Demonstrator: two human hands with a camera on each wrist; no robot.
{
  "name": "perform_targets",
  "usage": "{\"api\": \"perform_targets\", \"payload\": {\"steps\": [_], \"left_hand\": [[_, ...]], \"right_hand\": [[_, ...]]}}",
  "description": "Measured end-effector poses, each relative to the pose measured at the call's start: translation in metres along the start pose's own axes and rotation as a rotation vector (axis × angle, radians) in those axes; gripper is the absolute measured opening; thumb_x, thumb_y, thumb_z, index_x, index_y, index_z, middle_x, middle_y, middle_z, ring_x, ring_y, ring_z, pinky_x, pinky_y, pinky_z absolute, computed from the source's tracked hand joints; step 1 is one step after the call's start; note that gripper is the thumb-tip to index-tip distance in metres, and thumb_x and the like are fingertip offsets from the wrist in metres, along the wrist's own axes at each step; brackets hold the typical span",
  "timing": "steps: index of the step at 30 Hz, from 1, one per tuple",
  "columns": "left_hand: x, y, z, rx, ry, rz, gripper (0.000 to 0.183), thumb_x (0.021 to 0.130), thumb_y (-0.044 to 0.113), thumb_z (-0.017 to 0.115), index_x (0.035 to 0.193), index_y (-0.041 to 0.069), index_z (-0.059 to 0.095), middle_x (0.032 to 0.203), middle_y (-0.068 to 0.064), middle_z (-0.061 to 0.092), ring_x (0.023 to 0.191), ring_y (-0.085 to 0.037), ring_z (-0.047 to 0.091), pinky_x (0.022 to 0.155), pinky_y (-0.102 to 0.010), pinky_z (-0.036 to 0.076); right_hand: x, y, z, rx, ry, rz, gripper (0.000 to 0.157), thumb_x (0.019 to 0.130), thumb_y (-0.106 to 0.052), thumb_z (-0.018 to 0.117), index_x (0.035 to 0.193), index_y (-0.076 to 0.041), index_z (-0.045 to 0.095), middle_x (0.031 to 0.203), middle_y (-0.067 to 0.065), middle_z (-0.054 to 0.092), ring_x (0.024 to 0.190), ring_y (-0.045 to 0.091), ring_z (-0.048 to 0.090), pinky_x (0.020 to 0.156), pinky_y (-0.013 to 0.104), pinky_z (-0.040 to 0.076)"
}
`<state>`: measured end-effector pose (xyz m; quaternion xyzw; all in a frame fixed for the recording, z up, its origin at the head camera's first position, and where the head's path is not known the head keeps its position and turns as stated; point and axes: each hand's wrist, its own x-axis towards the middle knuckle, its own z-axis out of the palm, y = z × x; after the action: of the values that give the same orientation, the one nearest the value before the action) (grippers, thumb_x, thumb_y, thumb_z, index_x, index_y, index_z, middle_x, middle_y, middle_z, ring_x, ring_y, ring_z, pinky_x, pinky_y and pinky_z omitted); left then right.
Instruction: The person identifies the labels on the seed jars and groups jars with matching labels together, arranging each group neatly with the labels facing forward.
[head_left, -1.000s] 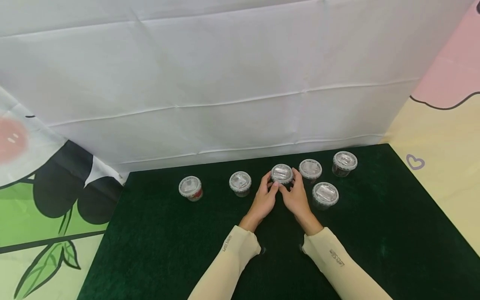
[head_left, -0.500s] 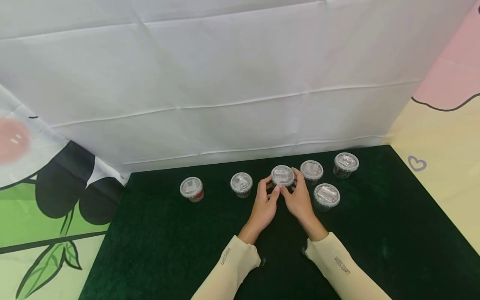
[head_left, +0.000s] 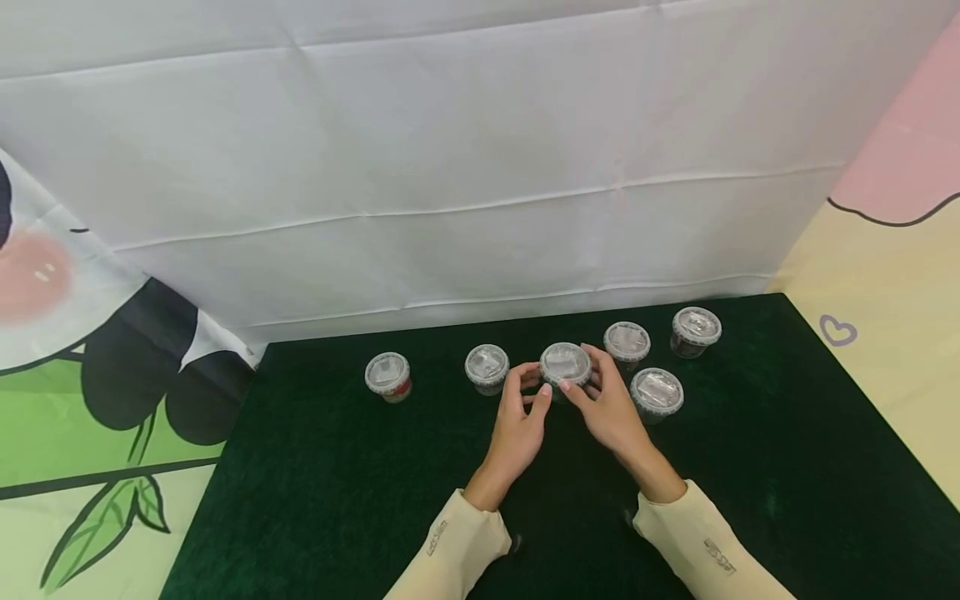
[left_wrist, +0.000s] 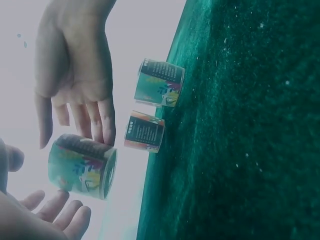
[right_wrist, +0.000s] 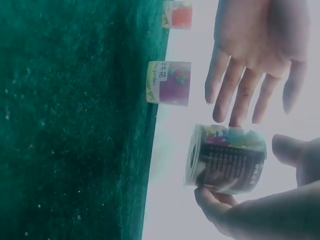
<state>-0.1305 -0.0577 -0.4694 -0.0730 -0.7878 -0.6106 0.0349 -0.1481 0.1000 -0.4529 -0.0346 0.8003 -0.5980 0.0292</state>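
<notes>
Across the upper frame, a white cloth [head_left: 465,167] is hanging behind a dark green table [head_left: 360,500]. Right of centre, my right hand [head_left: 617,417] is holding a clear-lidded tub [head_left: 565,362] between thumb and fingers, while my left hand [head_left: 515,429] is hovering at its left, loosely spread, thumb apart; I cannot tell whether its fingers are touching. Three more tubs [head_left: 657,392] are standing rightward, a red-marked tub [head_left: 388,375] far left.

The table [head_left: 330,500] and sleeves [head_left: 452,557] run off the head view's bottom edge, and print [right_wrist: 227,162] on the held cup [head_left: 565,363] is too blurred to read.
</notes>
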Motion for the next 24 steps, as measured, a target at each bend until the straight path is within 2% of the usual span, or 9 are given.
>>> {"api": "perform_targets", "payload": {"steps": [3,9,13,18,24], "left_hand": [[-0.002,-0.001,-0.003,0.007,0.014,0.000,0.041,0.110,0.018,0.054,0.146,0.003,0.046,0.141,-0.017,0.055,0.130,-0.033,0.054,0.109,-0.051,0.048],[-0.006,-0.003,-0.012,0.010,0.018,0.020,0.043,0.107,0.019,0.061,0.143,0.001,0.048,0.133,-0.019,0.058,0.122,-0.035,0.058,0.107,-0.056,0.048],[-0.008,-0.006,-0.018,0.012,-0.011,0.022,0.044,0.106,0.018,0.063,0.143,0.000,0.048,0.132,-0.019,0.057,0.120,-0.035,0.059,0.106,-0.054,0.050],[-0.012,-0.008,-0.025,0.001,-0.063,-0.027,0.049,0.105,0.018,0.065,0.147,0.001,0.046,0.136,-0.016,0.055,0.121,-0.030,0.059,0.106,-0.048,0.051],[-0.016,-0.006,-0.032,-0.035,-0.114,-0.044,0.053,0.104,0.019,0.065,0.149,0.000,0.044,0.143,-0.018,0.053,0.127,-0.033,0.057,0.109,-0.052,0.050]], "right_hand": [[-0.005,-0.001,-0.002,0.003,-0.039,0.002,0.065,0.106,-0.007,0.062,0.160,0.003,0.029,0.160,0.028,0.037,0.149,0.045,0.039,0.122,0.059,0.034],[-0.013,-0.005,-0.006,0.008,-0.122,0.019,0.064,0.107,-0.009,0.061,0.161,0.001,0.029,0.161,0.029,0.039,0.151,0.047,0.038,0.121,0.060,0.036],[-0.019,-0.008,-0.008,0.019,-0.183,0.027,0.064,0.108,-0.012,0.061,0.161,0.001,0.028,0.162,0.029,0.039,0.150,0.048,0.039,0.120,0.061,0.038],[-0.023,-0.011,-0.010,0.039,-0.234,0.038,0.064,0.108,-0.014,0.061,0.162,0.000,0.028,0.162,0.029,0.040,0.151,0.047,0.038,0.119,0.063,0.038],[-0.028,-0.011,-0.012,0.048,-0.283,0.055,0.064,0.109,-0.016,0.060,0.161,0.000,0.027,0.159,0.028,0.043,0.150,0.048,0.039,0.119,0.064,0.038]]}}
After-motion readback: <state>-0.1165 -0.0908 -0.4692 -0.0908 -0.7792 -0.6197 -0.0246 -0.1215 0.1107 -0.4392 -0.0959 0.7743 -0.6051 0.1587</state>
